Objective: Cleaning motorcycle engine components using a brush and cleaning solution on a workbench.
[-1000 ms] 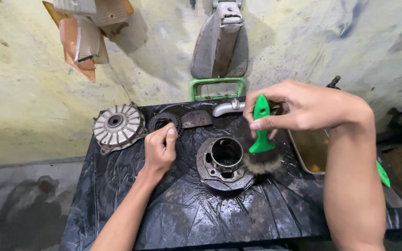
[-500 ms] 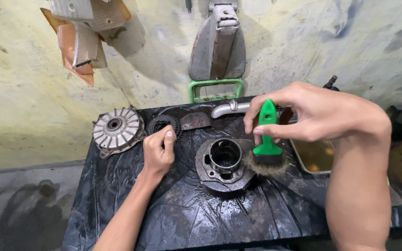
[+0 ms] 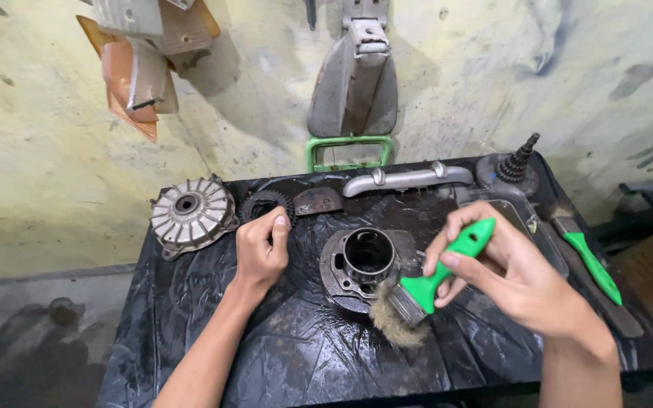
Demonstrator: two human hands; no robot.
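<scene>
The right hand (image 3: 512,276) has its grip closed around the green handle of a brush (image 3: 432,283), thumb on top and fingers wrapped beneath, the handle angled up to the right so that the bristles point down and left. Those worn, dirty bristles press against the lower right edge of a round metal part with an open bore (image 3: 364,264), which lies flat near the middle of the worktop (image 3: 190,332). The low slant of the brush looks suited to working the bristles into the part's rim.

The left hand (image 3: 261,249) is loosely curled, empty as far as can be seen, its fingers resting on the black plastic sheet just left of the part (probably bracing the arm or steadying the sheet). Its fingertips lie beside a small toothed gear (image 3: 262,204).

Further out, a finned round cover (image 3: 190,214) sits at the far left, a curved grey pipe (image 3: 406,180) lies along the back edge, and a second green-handled brush (image 3: 591,264) rests at the right, set apart from the work.
</scene>
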